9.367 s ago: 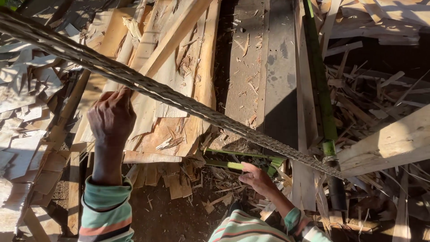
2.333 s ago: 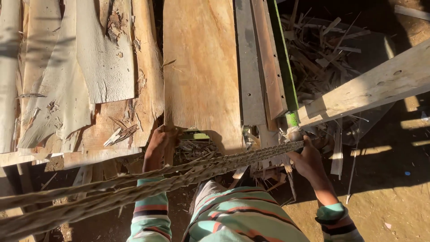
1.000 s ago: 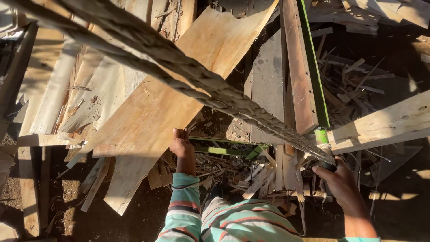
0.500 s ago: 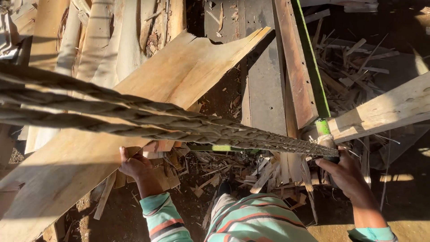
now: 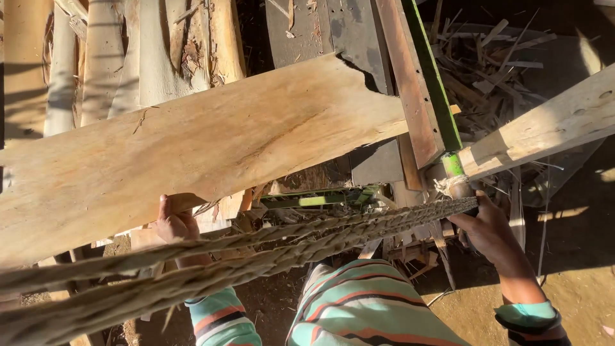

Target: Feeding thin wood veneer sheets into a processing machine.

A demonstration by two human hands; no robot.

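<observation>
Left hand [image 5: 176, 225] is gripping the lower edge of a wide, pale wooden plank [image 5: 211, 150], fingers wrapped under it; the plank is lying tilted across the stacked boards [image 5: 128, 57], one end raised toward the green-edged metal rail [image 5: 432, 77]. Right hand [image 5: 490, 230] is closing around the end of a braided rope [image 5: 256, 256] where it is tied to a green post [image 5: 453, 165]. Judgement: the plank is lifted but not yet set down; placing remains. Splinters and offcuts [image 5: 487, 57] are lying beyond.
</observation>
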